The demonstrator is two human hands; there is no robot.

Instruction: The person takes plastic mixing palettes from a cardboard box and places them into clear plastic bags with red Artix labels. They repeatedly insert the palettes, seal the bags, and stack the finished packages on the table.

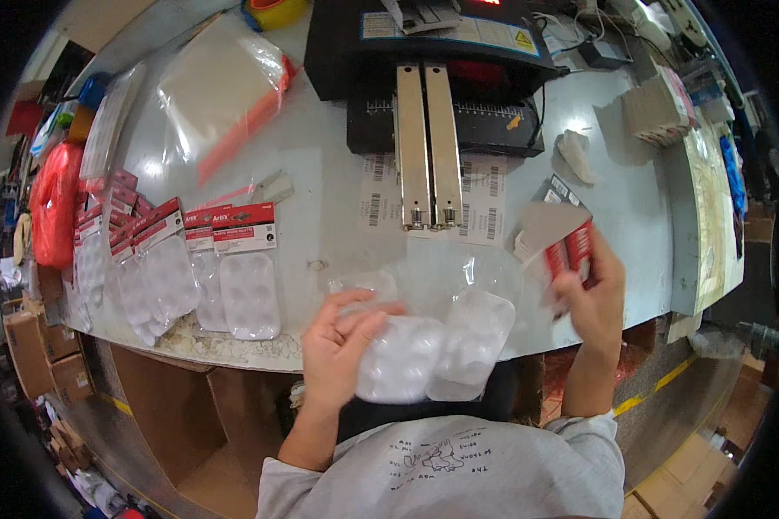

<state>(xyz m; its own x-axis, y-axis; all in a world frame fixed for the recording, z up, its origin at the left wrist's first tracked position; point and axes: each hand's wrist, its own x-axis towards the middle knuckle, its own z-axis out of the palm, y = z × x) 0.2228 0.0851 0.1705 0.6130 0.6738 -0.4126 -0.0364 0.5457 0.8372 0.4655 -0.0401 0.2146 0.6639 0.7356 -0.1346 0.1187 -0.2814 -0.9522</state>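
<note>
White welled plastic palette (398,359) is held low at the front table edge, its upper-left edge gripped between thumb and fingers of the left hand (336,342). A second white palette (472,337), in clear film, is seen just right of it, overlapped in view. Red-and-white header card (578,246) is pinched between thumb and fingers of the right hand (593,298), over the table's right side; slight blur, card count cannot be told. Hands are kept well apart. Black machine (446,130) with two metal rails (427,147) is placed at the back centre; barcode label sheets (485,199) are partly covered by the rails. Carded palette packs (249,294) are laid overlapping at left. Clear bags (221,95) are piled behind them. Crumpled white tissue (577,156) is left right of the machine.
</note>
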